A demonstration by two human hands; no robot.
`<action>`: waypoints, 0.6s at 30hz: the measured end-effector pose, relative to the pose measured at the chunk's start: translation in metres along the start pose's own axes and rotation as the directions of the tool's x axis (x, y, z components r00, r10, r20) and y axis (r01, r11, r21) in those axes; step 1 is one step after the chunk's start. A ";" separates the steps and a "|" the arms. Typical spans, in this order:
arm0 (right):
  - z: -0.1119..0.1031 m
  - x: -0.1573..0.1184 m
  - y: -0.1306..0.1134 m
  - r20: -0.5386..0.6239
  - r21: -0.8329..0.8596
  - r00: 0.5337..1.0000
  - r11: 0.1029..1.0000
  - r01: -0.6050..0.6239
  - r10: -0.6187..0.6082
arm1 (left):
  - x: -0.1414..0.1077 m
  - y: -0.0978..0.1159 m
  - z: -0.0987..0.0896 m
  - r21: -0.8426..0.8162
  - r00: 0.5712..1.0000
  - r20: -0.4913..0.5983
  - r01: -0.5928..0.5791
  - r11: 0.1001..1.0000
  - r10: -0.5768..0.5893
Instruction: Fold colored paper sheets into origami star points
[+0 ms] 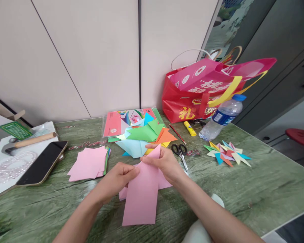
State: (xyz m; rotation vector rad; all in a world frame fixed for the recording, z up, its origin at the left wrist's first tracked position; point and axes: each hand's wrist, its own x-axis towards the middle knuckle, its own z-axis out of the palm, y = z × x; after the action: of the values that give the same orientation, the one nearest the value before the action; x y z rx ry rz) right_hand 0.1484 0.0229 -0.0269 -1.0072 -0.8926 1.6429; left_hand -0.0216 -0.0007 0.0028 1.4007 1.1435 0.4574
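over the green tabletop [243, 195], you hold a pink sheet [142, 206], left hand [120, 177] pinching its edge, right hand [166, 163] its upper end, seemingly to keep it steady; scissors [183, 158] lie near your right hand, perhaps for reach.

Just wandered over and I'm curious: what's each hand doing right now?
Left hand: closed, pinching a pink sheet at its left edge.
Right hand: closed, pinching the same sheet near its top.
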 end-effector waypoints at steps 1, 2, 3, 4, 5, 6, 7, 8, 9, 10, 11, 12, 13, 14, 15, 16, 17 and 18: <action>0.000 0.000 0.000 0.005 -0.002 1.000 1.000 -0.003 0.003 | 0.000 0.000 0.000 -0.007 1.000 -0.007 0.000 1.000 0.000; 0.000 0.000 -0.001 0.012 -0.002 1.000 1.000 -0.004 0.004 | 0.000 0.000 0.000 -0.018 1.000 -0.019 0.001 1.000 -0.002; 0.000 0.000 0.000 0.020 0.000 1.000 1.000 -0.006 0.006 | 0.000 -0.001 0.000 -0.035 0.999 -0.035 0.006 0.999 -0.008; 0.000 0.001 0.000 0.028 0.002 1.000 1.000 -0.007 0.007 | 0.001 -0.001 -0.001 -0.062 0.998 -0.053 0.012 0.998 -0.015; 0.000 0.002 0.000 0.034 0.007 0.999 1.000 -0.008 0.008 | 0.001 -0.001 -0.002 -0.101 0.997 -0.073 0.017 0.995 -0.024; 0.000 0.003 0.001 0.039 0.011 0.999 1.000 -0.011 0.011 | 0.002 -0.002 -0.004 -0.155 0.995 -0.099 0.018 0.988 -0.033; 0.001 0.004 0.001 0.040 0.013 0.999 1.000 -0.018 0.018 | 0.002 -0.002 -0.006 -0.221 0.990 -0.137 0.009 0.975 -0.040; 0.002 0.005 0.001 0.037 0.011 0.999 1.000 -0.028 0.027 | 0.003 -0.002 -0.008 -0.293 0.981 -0.189 -0.014 0.956 -0.044; 0.002 0.005 0.002 0.033 0.006 0.999 0.999 -0.034 0.034 | 0.003 -0.003 -0.011 -0.362 0.965 -0.256 -0.049 0.931 -0.049; 0.003 0.005 0.001 0.027 0.000 0.999 1.000 -0.031 0.031 | 0.004 -0.003 -0.014 -0.425 0.942 -0.330 -0.093 0.900 -0.058; 0.004 0.005 0.001 0.025 -0.005 1.000 1.000 -0.018 0.018 | 0.005 -0.003 -0.016 -0.476 0.912 -0.405 -0.144 0.868 -0.071; 0.004 0.005 0.001 0.031 -0.008 1.000 1.000 -0.001 0.001 | 0.006 -0.003 -0.019 -0.514 0.875 -0.477 -0.199 0.834 -0.085; 0.005 0.004 0.000 0.047 -0.006 0.999 1.000 0.019 -0.018 | 0.007 -0.003 -0.021 -0.540 0.834 -0.542 -0.254 0.803 -0.100; 0.005 0.003 -0.001 0.071 0.000 0.997 0.999 0.032 -0.032 | 0.007 -0.003 -0.024 -0.555 0.793 -0.598 -0.306 0.773 -0.116; 0.005 0.003 -0.001 0.100 0.010 0.994 0.999 0.038 -0.039 | 0.008 -0.003 -0.026 -0.563 0.754 -0.643 -0.351 0.748 -0.130; 0.004 0.002 -0.002 0.129 0.023 0.991 0.999 0.035 -0.038 | 0.009 -0.004 -0.027 -0.566 0.722 -0.677 -0.385 0.729 -0.145; 0.004 0.002 -0.002 0.158 0.033 0.987 0.999 0.031 -0.036 | 0.009 -0.004 -0.029 -0.569 0.696 -0.701 -0.410 0.713 -0.159; 0.004 0.001 -0.003 0.183 0.041 0.982 0.999 0.031 -0.038 | 0.010 -0.004 -0.030 -0.572 0.677 -0.715 -0.427 0.700 -0.172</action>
State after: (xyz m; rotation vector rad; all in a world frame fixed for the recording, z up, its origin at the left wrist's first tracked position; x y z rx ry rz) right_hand 0.1456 0.0246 -0.0233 -0.8183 -0.9912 1.7377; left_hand -0.0432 0.0220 0.0020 0.5685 1.2596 1.5236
